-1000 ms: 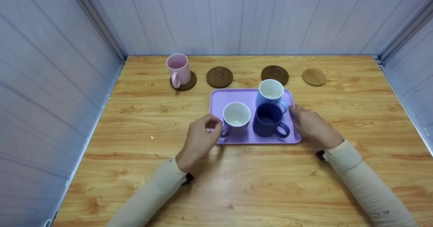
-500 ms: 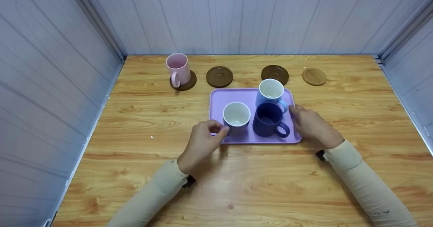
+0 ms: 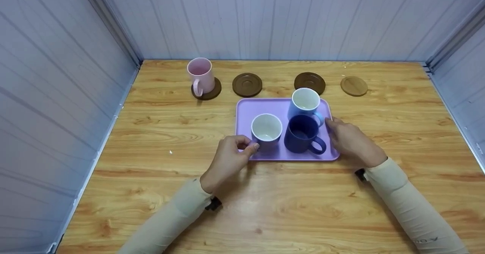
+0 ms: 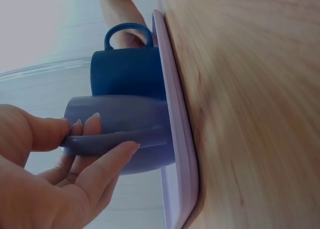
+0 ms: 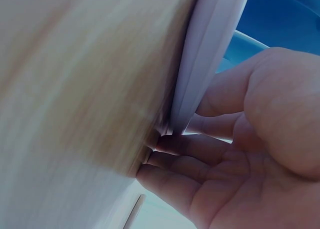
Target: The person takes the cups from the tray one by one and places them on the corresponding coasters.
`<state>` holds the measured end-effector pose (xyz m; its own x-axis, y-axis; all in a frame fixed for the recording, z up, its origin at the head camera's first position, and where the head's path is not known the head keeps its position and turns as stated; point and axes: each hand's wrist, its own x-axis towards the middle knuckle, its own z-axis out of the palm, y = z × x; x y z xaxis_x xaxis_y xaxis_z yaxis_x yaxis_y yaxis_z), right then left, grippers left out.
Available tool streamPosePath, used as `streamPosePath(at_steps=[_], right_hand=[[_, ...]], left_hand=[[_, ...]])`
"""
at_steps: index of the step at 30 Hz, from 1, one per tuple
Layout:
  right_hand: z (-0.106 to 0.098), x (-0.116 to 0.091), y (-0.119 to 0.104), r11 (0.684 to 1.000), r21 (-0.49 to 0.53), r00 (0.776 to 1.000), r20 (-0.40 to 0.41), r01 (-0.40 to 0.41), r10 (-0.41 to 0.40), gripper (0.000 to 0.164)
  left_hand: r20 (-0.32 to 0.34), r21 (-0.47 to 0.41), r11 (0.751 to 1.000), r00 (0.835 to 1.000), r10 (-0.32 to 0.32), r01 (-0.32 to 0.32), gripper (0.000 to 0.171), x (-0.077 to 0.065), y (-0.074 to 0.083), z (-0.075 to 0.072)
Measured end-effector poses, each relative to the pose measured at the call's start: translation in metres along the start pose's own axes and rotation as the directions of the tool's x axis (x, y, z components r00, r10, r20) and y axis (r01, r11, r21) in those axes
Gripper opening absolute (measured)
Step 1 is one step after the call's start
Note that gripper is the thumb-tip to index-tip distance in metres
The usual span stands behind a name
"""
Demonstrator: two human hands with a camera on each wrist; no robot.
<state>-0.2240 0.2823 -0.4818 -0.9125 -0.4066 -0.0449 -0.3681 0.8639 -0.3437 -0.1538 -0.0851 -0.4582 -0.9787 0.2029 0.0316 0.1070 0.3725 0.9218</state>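
Note:
A purple tray (image 3: 246,108) bears three mugs, all upright. My left hand (image 3: 229,159) holds the handle of the grey-purple mug (image 4: 125,111), which has a white inside and stands at the tray's left front. In the left wrist view the thumb lies on top of that handle and the fingers curl round it. My right hand (image 3: 350,140) grips the tray's right edge, thumb over the rim and fingertips low at its outer side, against the table. Beside the grey-purple mug stands a dark blue mug (image 3: 297,142); behind that is a light blue mug (image 3: 295,110), partly hidden.
A pink mug (image 3: 204,78) stands on a dark brown coaster (image 3: 216,91) at the back left. Two more dark coasters, one left (image 3: 247,84) and one right (image 3: 309,81), and a lighter wooden coaster (image 3: 354,86) lie along the back. Pale panel walls (image 3: 250,19) enclose the table.
My left hand has shifted slightly right and toward me, its thumb and fingers closing round the grey-purple mug's handle. The right hand stays at the tray's edge, and the mugs keep their places.

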Motion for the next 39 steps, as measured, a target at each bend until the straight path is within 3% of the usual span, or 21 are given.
streamPosePath(at_steps=[7, 19, 30, 39], right_hand=[[0.001, -0.001, 0.000, 0.997, -0.041, 0.995, -0.063, 0.071, -0.074, 0.042], [0.000, -0.001, 0.001, 1.000, -0.018, 1.000, -0.016, 0.016, -0.016, 0.048], [-0.001, 0.000, 0.000, 0.999, -0.014, 0.999, -0.024, 0.032, -0.032, 0.047], [-0.002, -0.001, 0.000, 0.999, -0.035, 1.000, 0.003, 0.020, -0.020, 0.050]], left_hand=[[-0.005, 0.021, 1.000, 1.000, 0.009, -0.009, 0.016, -0.001, 0.002, 0.000], [-0.020, 0.018, 1.000, 1.000, -0.012, 0.013, 0.015, -0.002, 0.003, 0.003], [-0.091, 0.040, 0.999, 0.996, 0.010, -0.006, 0.010, 0.002, 0.001, -0.001], [-0.154, 0.015, 1.000, 0.988, 0.025, -0.023, 0.011, 0.007, 0.012, -0.011]])
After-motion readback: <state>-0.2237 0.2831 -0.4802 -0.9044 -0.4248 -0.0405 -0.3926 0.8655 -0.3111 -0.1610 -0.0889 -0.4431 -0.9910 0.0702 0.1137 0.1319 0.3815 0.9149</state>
